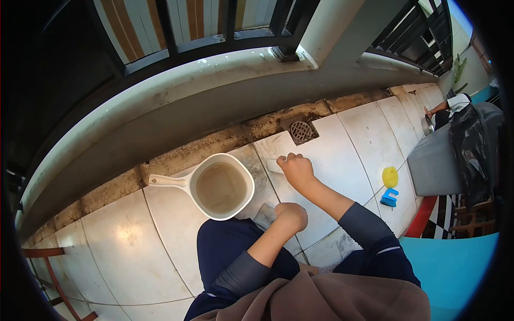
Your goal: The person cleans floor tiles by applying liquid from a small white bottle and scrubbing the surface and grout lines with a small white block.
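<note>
Pale piece (pixel 273 166) is gripped by right hand (pixel 297 169); left hand (pixel 292 216) is curled, contents can't be told. Tile (pixel 338 155) looks mostly clean; grime (pixel 258 170) is left beside dipper (pixel 250 187).

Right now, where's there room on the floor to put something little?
Bare white tile lies between the right hand and the round yellow sponge, and below-left of the handled white plastic dipper, beside the navy knee. The left hand, knee and dipper sit crowded.
</note>
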{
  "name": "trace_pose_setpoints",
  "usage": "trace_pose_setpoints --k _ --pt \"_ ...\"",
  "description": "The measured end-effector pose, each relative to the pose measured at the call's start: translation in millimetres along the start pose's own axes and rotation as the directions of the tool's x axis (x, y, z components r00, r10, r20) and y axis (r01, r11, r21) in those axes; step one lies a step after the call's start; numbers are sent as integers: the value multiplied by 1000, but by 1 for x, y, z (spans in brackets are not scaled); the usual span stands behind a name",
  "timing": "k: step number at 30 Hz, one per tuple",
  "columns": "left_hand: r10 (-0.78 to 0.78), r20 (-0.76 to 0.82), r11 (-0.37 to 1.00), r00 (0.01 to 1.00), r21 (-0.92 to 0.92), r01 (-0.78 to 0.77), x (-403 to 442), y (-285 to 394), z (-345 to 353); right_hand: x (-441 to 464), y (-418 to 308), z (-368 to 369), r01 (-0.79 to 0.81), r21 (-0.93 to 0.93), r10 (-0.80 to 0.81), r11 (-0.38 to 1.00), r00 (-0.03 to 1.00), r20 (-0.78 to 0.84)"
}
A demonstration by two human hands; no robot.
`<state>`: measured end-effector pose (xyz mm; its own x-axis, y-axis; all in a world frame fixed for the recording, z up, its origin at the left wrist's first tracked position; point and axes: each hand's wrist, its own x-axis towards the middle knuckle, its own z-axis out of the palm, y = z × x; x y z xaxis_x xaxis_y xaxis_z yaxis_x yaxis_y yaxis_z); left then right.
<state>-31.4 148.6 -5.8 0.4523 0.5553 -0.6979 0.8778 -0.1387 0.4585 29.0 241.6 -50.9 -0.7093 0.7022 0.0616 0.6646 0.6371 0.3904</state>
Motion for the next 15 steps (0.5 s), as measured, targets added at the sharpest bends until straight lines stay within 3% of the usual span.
trace_pose_setpoints --k 7,15 --pt "0 -9 999 1000 -34 0 -8 -1 -3 -57 4 -16 97 58 -104 994 987 125" --pt "-13 12 999 1000 32 12 2 0 0 11 9 19 -70 157 62 985 997 51"
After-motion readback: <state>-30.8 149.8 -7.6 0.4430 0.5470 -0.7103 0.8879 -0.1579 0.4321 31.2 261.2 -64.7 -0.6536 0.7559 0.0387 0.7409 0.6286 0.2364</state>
